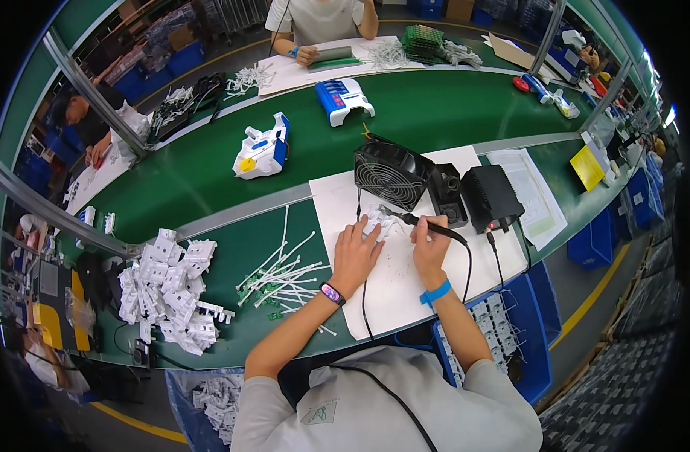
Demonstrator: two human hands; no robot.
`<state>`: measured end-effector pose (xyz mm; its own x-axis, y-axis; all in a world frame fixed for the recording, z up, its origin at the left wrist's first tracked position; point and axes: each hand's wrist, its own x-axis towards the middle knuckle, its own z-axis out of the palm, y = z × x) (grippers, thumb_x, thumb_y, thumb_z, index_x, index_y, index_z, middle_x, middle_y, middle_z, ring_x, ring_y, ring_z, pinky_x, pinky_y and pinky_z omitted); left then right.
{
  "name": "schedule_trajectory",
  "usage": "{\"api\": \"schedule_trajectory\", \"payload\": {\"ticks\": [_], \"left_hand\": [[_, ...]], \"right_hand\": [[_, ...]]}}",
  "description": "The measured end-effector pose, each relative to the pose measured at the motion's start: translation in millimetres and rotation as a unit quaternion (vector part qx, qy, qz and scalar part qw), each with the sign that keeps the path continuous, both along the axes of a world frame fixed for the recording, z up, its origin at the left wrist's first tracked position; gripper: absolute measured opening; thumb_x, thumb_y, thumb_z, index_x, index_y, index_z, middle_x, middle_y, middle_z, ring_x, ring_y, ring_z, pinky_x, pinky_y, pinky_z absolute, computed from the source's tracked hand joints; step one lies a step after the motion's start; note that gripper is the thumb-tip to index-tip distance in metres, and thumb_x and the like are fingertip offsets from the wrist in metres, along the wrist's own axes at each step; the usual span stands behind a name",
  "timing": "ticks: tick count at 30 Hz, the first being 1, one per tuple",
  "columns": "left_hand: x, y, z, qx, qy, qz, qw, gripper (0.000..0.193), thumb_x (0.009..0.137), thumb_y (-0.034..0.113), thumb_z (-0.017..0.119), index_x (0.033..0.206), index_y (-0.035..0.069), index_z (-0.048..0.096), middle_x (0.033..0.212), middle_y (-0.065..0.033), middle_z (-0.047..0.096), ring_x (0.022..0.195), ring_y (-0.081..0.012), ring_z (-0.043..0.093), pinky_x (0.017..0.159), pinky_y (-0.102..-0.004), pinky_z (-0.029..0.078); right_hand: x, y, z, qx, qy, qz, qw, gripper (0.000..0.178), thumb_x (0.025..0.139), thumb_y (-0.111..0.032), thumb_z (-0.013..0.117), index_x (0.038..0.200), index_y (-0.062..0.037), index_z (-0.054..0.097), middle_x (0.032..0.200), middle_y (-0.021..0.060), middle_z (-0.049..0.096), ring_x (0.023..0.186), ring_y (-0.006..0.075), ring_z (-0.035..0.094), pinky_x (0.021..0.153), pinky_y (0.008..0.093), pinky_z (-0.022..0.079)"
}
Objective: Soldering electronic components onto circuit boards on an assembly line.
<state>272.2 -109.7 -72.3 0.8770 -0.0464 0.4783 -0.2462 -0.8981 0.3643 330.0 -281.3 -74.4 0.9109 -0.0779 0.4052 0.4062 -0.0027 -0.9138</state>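
On a white board [337,207], my left hand [354,252] steadies a small white plastic part [391,226] with its fingertips. My right hand [432,242] grips a soldering iron [452,231] like a pen, its tip meeting the part's upper side. Exactly what the tip touches is too small to make out. Just beyond the part stands a black fan with a round grille [390,175]. Left of my left hand lie thin white cables [288,275] with small green circuit boards [275,316] among them.
A heap of white plastic parts [172,290] sits at the left. Beside the fan are a black iron holder [447,194] and a black box [492,197]. White-blue housings [262,147] lie on the green belt [194,177]. A blue bin [537,361] is at the lower right; a co-worker [318,22] sits opposite.
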Motion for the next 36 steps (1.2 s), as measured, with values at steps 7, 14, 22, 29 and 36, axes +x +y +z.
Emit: {"api": "schedule_trajectory", "payload": {"ticks": [7, 14, 22, 29, 36], "left_hand": [[-0.4, -1.2, 2.5, 0.005, 0.002, -0.001, 1.0, 0.039, 0.088, 0.023, 0.074, 0.123, 0.007, 0.071, 0.136, -0.0188, 0.059, 0.106, -0.0309, 0.057, 0.091, -0.0408, 0.049], [-0.7, -0.7, 2.8, 0.001, 0.004, 0.0, 1.0, 0.038, 0.088, 0.023, 0.074, 0.123, 0.007, 0.072, 0.135, -0.0187, 0.06, 0.107, -0.0304, 0.057, 0.091, -0.0402, 0.048], [-0.3, -0.5, 2.5, 0.0, 0.001, 0.002, 1.0, 0.039, 0.088, 0.023, 0.074, 0.124, 0.007, 0.071, 0.135, -0.0183, 0.06, 0.106, -0.0303, 0.057, 0.092, -0.0403, 0.048], [0.2, 0.8, 1.0, 0.007, -0.001, 0.004, 1.0, 0.039, 0.089, 0.024, 0.074, 0.124, 0.008, 0.071, 0.136, -0.018, 0.059, 0.106, -0.0303, 0.057, 0.091, -0.0403, 0.048], [0.5, -0.7, 4.7, 0.009, 0.006, 0.001, 1.0, 0.039, 0.089, 0.024, 0.073, 0.125, 0.008, 0.071, 0.136, -0.0181, 0.059, 0.106, -0.0305, 0.057, 0.091, -0.0403, 0.047]], "right_hand": [[6.6, -21.4, -19.7, -0.022, -0.072, -0.066, 0.995, 0.007, 0.104, -0.006, 0.054, 0.1, -0.0054, 0.049, 0.08, 0.0031, 0.051, 0.065, 0.0078, 0.05, 0.06, 0.0225, 0.042], [3.5, -19.6, -14.5, -0.026, -0.04, -0.034, 0.998, 0.008, 0.1, -0.005, 0.061, 0.098, -0.0021, 0.054, 0.088, 0.0044, 0.056, 0.074, 0.0091, 0.051, 0.066, 0.0246, 0.044], [-4.1, -15.0, 0.9, -0.074, -0.07, -0.038, 0.994, 0.008, 0.1, -0.005, 0.062, 0.1, -0.0017, 0.055, 0.086, 0.0038, 0.056, 0.074, 0.0081, 0.051, 0.063, 0.0228, 0.044], [-4.0, -12.6, -0.8, -0.065, -0.042, -0.042, 0.996, 0.007, 0.098, -0.004, 0.063, 0.098, -0.0002, 0.057, 0.085, 0.0046, 0.057, 0.074, 0.0096, 0.053, 0.064, 0.025, 0.044], [2.8, -21.7, -17.2, -0.032, -0.001, -0.044, 0.998, 0.007, 0.097, -0.004, 0.063, 0.095, -0.0016, 0.057, 0.084, 0.006, 0.057, 0.075, 0.013, 0.054, 0.069, 0.0285, 0.045]]}}
